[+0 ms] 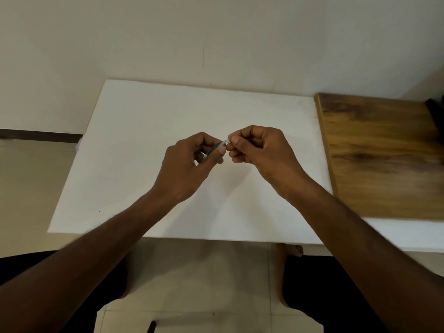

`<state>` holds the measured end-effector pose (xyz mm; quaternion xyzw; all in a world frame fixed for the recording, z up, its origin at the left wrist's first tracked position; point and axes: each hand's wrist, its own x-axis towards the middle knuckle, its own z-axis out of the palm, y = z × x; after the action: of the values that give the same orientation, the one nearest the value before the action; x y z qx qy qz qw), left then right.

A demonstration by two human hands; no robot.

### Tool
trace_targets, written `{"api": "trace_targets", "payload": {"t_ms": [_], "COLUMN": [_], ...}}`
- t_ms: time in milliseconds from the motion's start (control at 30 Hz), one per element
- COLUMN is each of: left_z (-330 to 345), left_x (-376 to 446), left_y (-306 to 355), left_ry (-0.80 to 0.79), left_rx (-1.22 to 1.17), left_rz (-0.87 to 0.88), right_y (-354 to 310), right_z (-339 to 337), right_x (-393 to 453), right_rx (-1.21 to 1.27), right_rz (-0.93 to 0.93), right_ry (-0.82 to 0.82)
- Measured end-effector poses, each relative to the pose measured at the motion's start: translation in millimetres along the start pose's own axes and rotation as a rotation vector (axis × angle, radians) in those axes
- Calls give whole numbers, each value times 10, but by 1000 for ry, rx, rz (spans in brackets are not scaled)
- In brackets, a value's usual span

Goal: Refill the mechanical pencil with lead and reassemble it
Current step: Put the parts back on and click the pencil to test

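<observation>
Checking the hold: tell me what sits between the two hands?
The head view shows the mechanical pencil spanning from left hand to right hand.

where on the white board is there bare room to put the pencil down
Bare board shows along the far edge by the wall and on the left. The near strip is crossed by the forearms. The middle is crowded: the left hand grips the mechanical pencil and the right hand pinches its end. The wooden tabletop borders the right.

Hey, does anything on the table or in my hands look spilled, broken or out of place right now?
Nothing stands out. The left hand grips the mechanical pencil above the white table, and the right hand pinches its pale end. No spill or damage shows on the wooden board at right. The pencil is too small to check for cracks.
</observation>
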<state>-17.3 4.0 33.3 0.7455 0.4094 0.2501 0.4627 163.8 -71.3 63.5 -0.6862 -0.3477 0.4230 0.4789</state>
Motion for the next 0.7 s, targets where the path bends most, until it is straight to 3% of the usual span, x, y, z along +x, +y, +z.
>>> {"api": "trace_targets", "payload": {"t_ms": [233, 400, 700], "left_z": [12, 14, 16], "left_x": [14, 19, 45], "left_y": [-26, -61, -16], "left_ry": [2, 2, 41], "left_rx": [24, 94, 33], "left_rz": [23, 82, 110], "right_y": [-8, -11, -68], "right_z": [33, -25, -27], "right_x": [-17, -13, -18], "right_rx": [-49, -243, 34], "right_rz": [-21, -101, -23], "right_ry": [-12, -50, -52]}}
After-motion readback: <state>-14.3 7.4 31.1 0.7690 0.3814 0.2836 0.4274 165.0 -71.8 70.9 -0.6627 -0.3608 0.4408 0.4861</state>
